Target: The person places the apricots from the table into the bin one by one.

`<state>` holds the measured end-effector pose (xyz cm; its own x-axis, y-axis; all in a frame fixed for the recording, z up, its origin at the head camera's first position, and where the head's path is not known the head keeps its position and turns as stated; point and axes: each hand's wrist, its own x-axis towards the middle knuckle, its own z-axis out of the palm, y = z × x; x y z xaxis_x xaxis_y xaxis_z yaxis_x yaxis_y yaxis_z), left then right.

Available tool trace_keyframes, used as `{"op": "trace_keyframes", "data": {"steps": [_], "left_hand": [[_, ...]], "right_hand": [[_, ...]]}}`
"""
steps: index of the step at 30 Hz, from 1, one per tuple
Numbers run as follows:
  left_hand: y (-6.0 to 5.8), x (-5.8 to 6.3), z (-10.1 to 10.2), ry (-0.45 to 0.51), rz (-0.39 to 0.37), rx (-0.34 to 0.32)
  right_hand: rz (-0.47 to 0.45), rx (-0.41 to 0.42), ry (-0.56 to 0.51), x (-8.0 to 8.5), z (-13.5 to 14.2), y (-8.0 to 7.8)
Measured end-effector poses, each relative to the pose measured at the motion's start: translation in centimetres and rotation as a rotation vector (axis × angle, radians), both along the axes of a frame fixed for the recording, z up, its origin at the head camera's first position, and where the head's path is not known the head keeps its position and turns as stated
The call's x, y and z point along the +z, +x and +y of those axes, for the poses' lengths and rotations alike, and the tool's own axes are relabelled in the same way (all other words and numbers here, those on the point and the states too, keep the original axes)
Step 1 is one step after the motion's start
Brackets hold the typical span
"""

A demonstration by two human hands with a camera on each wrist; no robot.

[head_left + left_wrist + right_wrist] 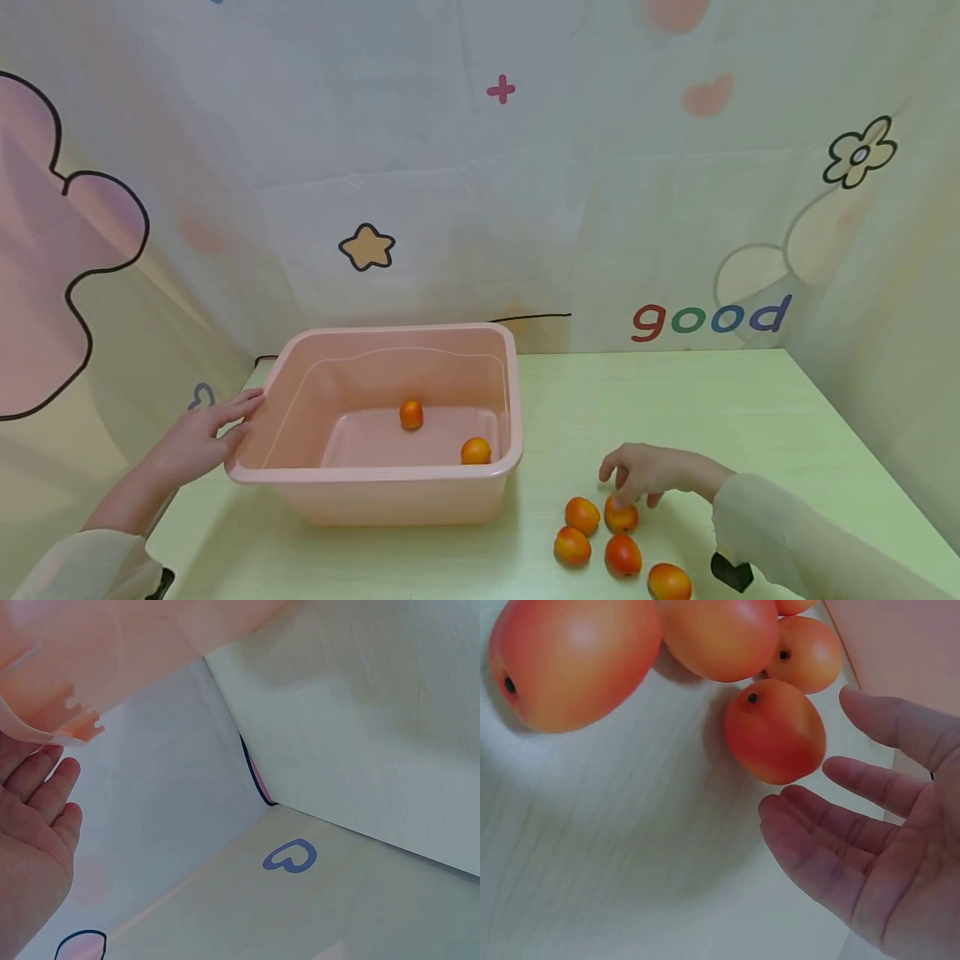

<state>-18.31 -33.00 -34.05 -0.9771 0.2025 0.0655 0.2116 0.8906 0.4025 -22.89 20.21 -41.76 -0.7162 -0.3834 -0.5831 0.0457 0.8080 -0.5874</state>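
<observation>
My left hand (pixel 202 442) rests with its fingers at the left rim of a pink plastic basin (pixel 390 477). In the left wrist view those fingers (pixel 54 791) lie loosely extended against the underside of the rim. Two orange fruits are in the basin, one toward the back (pixel 411 414) and one at the front right (pixel 476 451). Right of the basin, my right hand (pixel 648 471) hovers with spread, slightly bent fingers beside an orange-red fruit (pixel 621 518). The right wrist view has that fruit (pixel 775 731) just off the fingertips, with nothing in the palm.
More orange-red fruits lie close together on the pale green table (pixel 660 400), among them a left one (pixel 572 547), a middle one (pixel 623 556) and a front one (pixel 670 582). A printed curtain (pixel 450 208) hangs behind and along both sides.
</observation>
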Motion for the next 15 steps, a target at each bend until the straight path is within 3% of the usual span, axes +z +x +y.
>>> {"op": "trace_keyframes", "data": {"steps": [15], "left_hand": [[0.0,0.0,0.0,0.004,0.004,-0.003]], "right_hand": [[0.004,-0.001,-0.015,-1.3,-0.3,0.3]]}}
